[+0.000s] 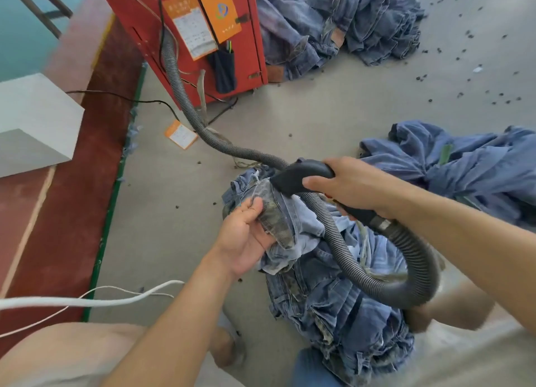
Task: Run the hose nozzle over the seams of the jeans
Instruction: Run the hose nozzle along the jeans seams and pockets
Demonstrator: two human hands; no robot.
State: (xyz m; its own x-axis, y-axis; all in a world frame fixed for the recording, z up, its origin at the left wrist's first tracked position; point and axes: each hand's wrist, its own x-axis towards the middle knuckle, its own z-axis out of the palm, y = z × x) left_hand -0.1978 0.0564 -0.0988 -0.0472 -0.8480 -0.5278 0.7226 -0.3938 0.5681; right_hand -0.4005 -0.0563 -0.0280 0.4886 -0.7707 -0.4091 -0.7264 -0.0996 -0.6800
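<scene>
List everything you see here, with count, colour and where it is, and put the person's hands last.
jeans being cleaned: one, faded blue, centre, above a heap
jeans heaps: three, blue; under the hands, right, top
hose nozzle: one, black, against the held jeans
hose: one, dark grey, ribbed, running to the cabinet
cabinet: one, red, top centre
orange cards: three; two on the cabinet, one on the floor
white cords: two, lower left
white block: one, left
dark scraps: many, scattered on the grey floor
left hand: grips the jeans
right hand: grips the nozzle handle
</scene>
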